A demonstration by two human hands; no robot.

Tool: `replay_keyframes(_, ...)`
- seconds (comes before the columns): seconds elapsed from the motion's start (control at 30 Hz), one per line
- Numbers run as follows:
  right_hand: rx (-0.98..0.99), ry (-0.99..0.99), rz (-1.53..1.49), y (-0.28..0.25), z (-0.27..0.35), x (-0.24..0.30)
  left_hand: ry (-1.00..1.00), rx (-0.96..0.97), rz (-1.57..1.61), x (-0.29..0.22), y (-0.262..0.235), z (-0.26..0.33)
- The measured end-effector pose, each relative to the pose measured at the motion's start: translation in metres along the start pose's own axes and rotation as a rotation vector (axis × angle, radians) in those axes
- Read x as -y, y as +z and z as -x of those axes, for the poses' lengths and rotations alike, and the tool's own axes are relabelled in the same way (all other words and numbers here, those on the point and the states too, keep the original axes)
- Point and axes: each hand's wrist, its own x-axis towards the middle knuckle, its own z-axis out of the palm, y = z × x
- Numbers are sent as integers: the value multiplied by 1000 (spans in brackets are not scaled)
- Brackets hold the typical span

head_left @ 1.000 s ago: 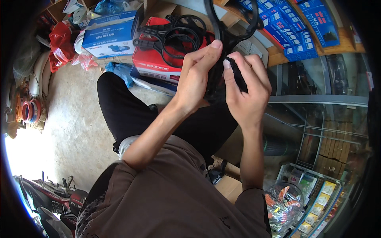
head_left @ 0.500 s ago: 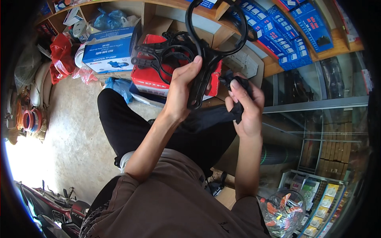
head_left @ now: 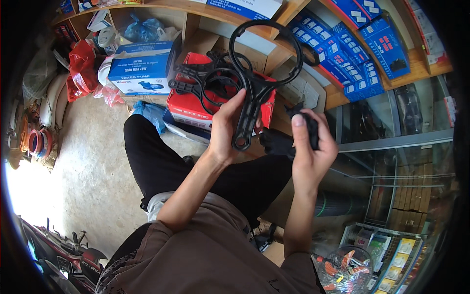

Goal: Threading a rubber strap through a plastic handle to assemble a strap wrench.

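Note:
My left hand [head_left: 221,132] is closed around the handle of a black plastic filter wrench [head_left: 247,115], its thumb along the near side. The wrench's big open ring points up and away from me. Bunched in my right hand [head_left: 313,154] is a black cloth [head_left: 277,142]; one end hangs to the left, close to the wrench's handle but apart from it. Beyond my left hand, several similar black wrenches [head_left: 196,73] lie piled on a red box [head_left: 188,109]. Some of my left fingers are hidden behind the handle.
A blue and white pump box [head_left: 139,71] stands left of the red box. Wooden shelves [head_left: 338,98] with blue packages curve along the far side. At right is a glass display case [head_left: 391,144]; a clear container of small goods [head_left: 345,267] sits near my right elbow.
The wrench has come slightly lower and nearer to me in my left hand. My right hand has shifted right and down with the cloth, which now hangs shorter and more gathered.

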Motion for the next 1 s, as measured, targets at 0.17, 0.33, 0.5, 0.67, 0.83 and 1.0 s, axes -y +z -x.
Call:
replay_keyframes(0.17,198,-473,377,9,3,-12,-43,-58,-99,-2,6,12)
replay_keyframes(0.33,440,-655,578,-10,-14,-14,-156,-10,-277,-23,16,14)
replay_keyframes(0.5,597,-698,548,-16,-28,-13,-213,-5,-466,-41,32,12)
replay_keyframes(0.67,574,-567,258,-14,-25,-27,-244,99,-589,-49,32,-3)
replay_keyframes(0.83,544,-700,556,-25,-30,-20,-305,178,-621,-48,28,-8)
replay_keyframes(1.0,511,-499,263,-14,-24,-26,-376,58,-520,-47,36,-11)
